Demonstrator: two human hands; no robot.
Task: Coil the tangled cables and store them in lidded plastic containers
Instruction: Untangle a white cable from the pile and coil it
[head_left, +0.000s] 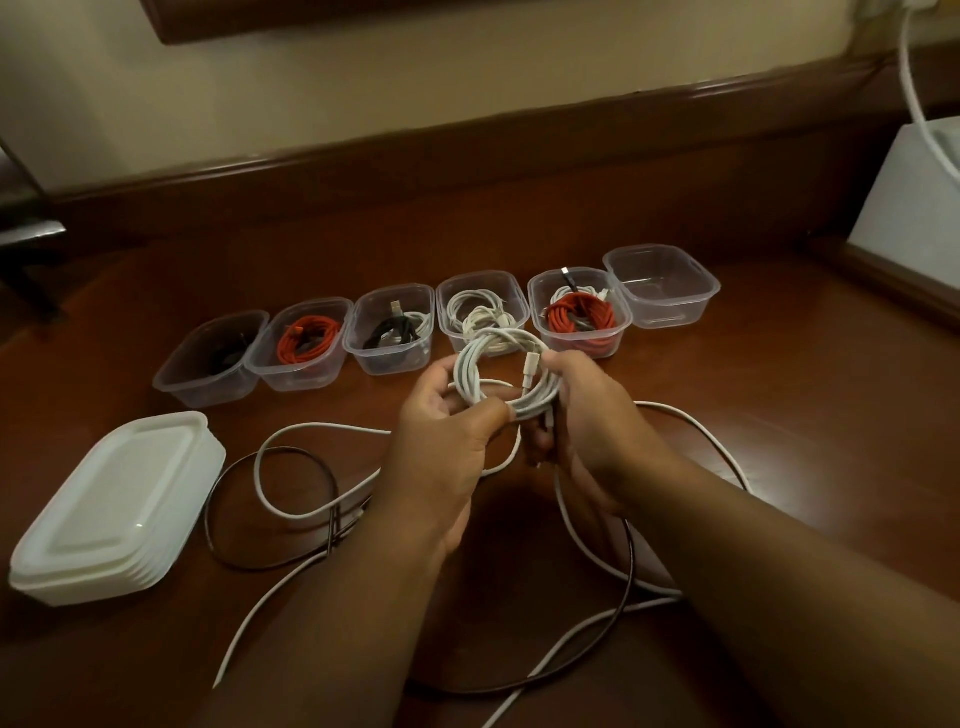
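Over the table (779, 415), both hands' fingers (470, 410) grip coil (498, 374).

Both hands hold a coiled white cable (506, 376) above a dark wooden bench (779, 415): the left hand (447, 441) pinches its lower edge, the right hand (587, 415) grips its right side. Just beyond the hands stands a row of six clear containers (662, 286), five holding red, black or white cables, the one farthest right bare. Loose white and black cables (291, 499) sprawl beneath and around the wrists. A stack of white lids (111, 506) sits left of the left hand.
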